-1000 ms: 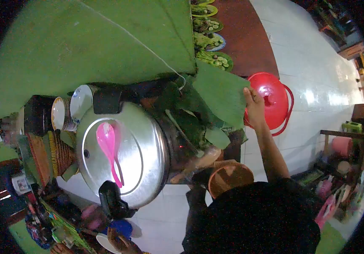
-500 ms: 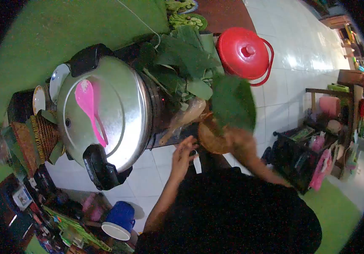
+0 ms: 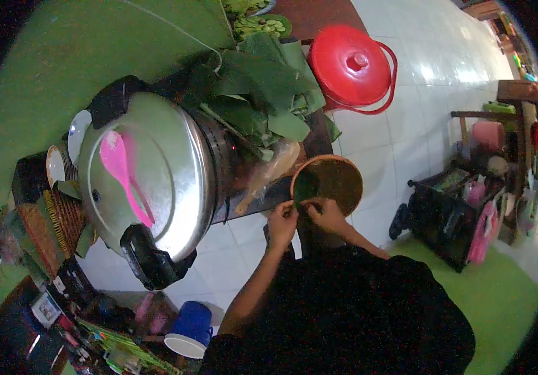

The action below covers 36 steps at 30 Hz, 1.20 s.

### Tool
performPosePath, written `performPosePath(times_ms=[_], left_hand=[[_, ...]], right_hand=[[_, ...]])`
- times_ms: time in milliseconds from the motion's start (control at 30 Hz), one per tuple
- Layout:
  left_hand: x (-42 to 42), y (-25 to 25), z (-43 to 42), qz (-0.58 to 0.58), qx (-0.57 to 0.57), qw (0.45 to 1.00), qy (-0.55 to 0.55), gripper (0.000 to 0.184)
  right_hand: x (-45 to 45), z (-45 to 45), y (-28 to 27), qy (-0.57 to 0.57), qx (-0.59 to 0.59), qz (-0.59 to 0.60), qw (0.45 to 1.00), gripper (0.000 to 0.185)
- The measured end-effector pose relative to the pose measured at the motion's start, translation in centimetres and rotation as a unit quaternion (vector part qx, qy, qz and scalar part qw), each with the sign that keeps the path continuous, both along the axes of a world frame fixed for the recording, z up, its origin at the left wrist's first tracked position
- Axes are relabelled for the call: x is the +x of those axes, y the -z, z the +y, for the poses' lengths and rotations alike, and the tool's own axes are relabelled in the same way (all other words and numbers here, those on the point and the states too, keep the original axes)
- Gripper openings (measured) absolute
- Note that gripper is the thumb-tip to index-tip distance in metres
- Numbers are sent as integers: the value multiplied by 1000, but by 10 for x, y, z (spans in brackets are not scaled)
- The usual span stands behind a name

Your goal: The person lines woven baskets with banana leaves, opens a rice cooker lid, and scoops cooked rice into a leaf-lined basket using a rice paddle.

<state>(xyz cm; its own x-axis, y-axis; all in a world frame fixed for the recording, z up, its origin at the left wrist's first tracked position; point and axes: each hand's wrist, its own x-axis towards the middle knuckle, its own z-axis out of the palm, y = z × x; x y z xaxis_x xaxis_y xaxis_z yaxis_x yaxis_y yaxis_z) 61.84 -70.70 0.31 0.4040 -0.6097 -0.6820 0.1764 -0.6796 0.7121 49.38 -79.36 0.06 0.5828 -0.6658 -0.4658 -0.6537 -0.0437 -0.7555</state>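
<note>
My left hand (image 3: 282, 222) and my right hand (image 3: 326, 215) are close together, fingers pinched on the edge of a green leaf (image 3: 306, 185). The leaf hangs over the near left part of a round brown container (image 3: 351, 197). Beyond lies a pile of large green leaves (image 3: 263, 94), with a clear plastic bag (image 3: 275, 165) at its near side. A big silver rice cooker (image 3: 178, 156) stands to the left, its lid closed. On the lid rests a pink rice scoop (image 3: 118, 164) with some rice on its bowl.
A red lidded container (image 3: 350, 65) with a handle is at the back right. Plates of greens (image 3: 263, 26) stand at the back. At the left are stacked plates (image 3: 56, 165) and a woven basket (image 3: 64, 214). A blue bucket (image 3: 191, 322) and a black cart (image 3: 441, 219) are lower down.
My right hand has brought a leaf from the pile to the brown container. My left hand has come up beside it and closed on the leaf. The camera view has shifted.
</note>
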Motion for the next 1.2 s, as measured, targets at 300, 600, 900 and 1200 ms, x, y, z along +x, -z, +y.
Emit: performPosePath(times_ms=[300, 600, 900, 1200], left_hand=[[11, 5, -23, -261, -19, 959, 111, 23], [8, -18, -34, -308, -60, 942, 117, 26], [23, -1, 1, -226, -51, 971, -50, 27], [42, -17, -9, -166, -43, 979, -111, 23]], right_hand=[[28, -88, -4, 37, 205, -97, 973, 14], [134, -317, 130, 236, -260, -108, 930, 17], [174, -376, 219, 117, -212, 143, 960, 31], [185, -314, 135, 138, -282, -64, 947, 11]])
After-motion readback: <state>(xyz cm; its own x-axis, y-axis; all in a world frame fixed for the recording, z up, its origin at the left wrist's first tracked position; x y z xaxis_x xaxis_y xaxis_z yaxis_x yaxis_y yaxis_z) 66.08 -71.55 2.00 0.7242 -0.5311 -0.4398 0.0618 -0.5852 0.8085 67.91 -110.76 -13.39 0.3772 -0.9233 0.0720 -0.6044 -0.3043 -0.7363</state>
